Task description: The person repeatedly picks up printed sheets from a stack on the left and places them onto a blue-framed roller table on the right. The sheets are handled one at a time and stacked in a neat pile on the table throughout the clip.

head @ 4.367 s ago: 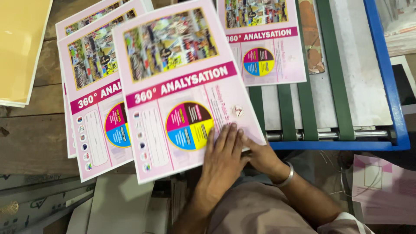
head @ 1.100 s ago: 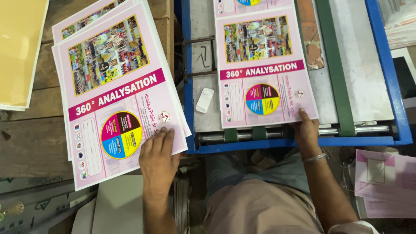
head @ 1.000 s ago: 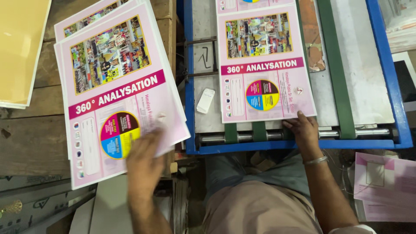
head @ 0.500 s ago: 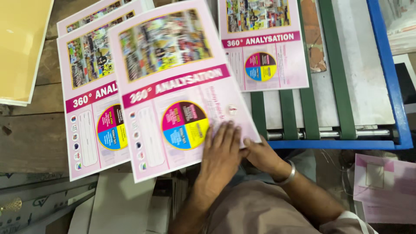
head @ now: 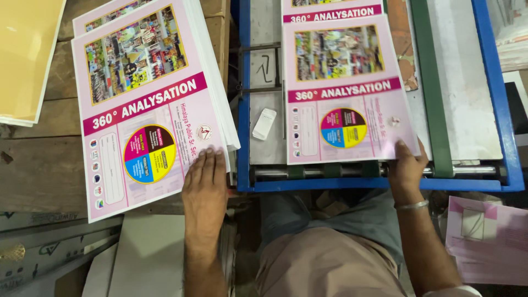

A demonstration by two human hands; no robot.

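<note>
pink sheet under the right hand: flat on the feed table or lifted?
Flat. The pink sheet lies on the blue-framed feed table, right hand pressing its near corner.

Bare bed (head: 264,66) between stack (head: 148,104) and sheet (head: 346,93); white block (head: 264,124), blue rail (head: 242,93) obstruct.
</note>
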